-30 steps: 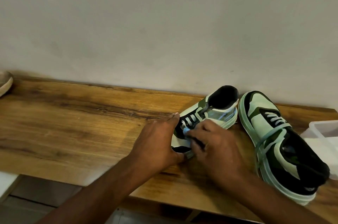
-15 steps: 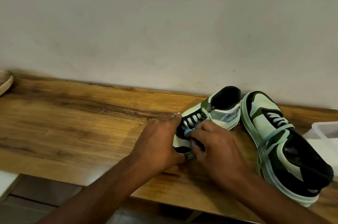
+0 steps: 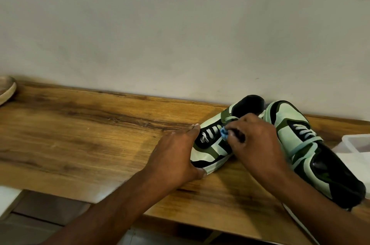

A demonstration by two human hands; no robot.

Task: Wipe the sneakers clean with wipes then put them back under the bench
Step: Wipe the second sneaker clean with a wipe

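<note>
Wiping the lace area of one sneaker on the bench top

The left hand (image 3: pixel 176 156) braces the near sneaker (image 3: pixel 212 144) at its toe, thumb at the sole and fingers laid along its far side, likely to stop it sliding. At the hand's 2 o'clock, the right hand (image 3: pixel 256 140) pinches a small blue wipe (image 3: pixel 223 132) against the laces. The second sneaker (image 3: pixel 312 152) lies at 3 o'clock, touching the first. Both rest on the wooden bench (image 3: pixel 80 134), by the wall, not yet under it.
</note>
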